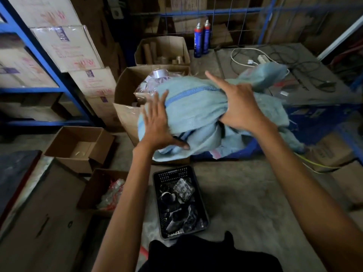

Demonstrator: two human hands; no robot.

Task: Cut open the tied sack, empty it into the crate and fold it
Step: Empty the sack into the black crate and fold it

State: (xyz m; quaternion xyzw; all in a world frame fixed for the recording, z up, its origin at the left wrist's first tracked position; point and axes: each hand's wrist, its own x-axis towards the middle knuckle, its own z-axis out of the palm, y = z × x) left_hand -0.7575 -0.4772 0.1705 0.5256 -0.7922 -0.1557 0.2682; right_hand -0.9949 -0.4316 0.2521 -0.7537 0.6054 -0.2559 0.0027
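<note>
A pale blue woven sack (196,107) with a darker blue stripe hangs bunched in front of me, above the floor. My right hand (238,107) grips a gathered part of it, with the index finger sticking out. My left hand (158,123) lies flat against the sack's left side, fingers spread and thumb under a fold. Below the sack, on the floor, stands a black plastic crate (168,174) holding dark, shiny wrapped items (181,205).
An open cardboard box (125,83) of clear-wrapped goods stands behind the sack, another box (163,49) of cardboard tubes beyond it. Two spray cans (201,39) and cables lie on a grey platform (255,55). Small open boxes (78,148) sit left; blue shelving (49,61) holds cartons.
</note>
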